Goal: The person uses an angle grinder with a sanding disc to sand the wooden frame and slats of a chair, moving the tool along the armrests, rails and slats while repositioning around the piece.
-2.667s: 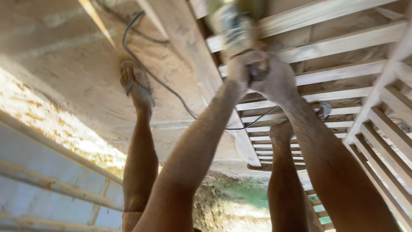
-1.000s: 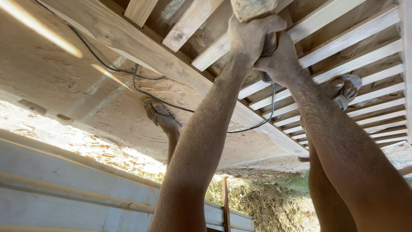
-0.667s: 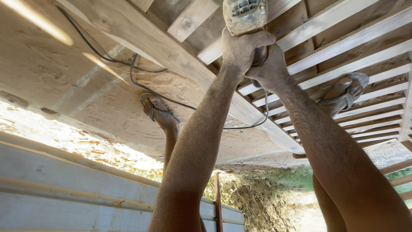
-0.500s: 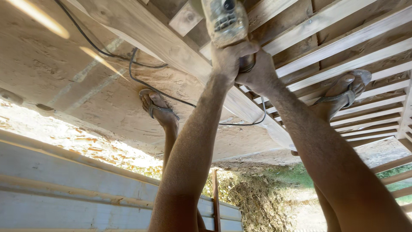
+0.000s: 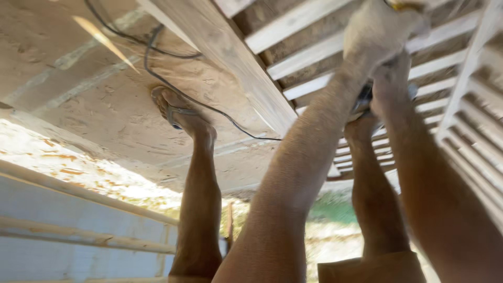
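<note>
While the view is flipped upside down and pretty blurry, both arms run up to the top right, where the left hand (image 5: 380, 29) sits clenched around something right at the frame edge. Only a sliver of the power tool (image 5: 406, 5) shows there, so I can't make out much of it. The right hand (image 5: 390, 78) is just below the left one, touching it, but whether its grip is clenched on the tool or loose, I can't tell. A black cable (image 5: 173, 84) snakes across the pale concrete slab (image 5: 94, 68) and passes under the wooden beam (image 5: 230, 63) toward the hands. A sandalled foot (image 5: 175, 112) is planted on the slab beside the cable. Wooden slats (image 5: 309, 55) fill the right side, behind the hands.
</note>
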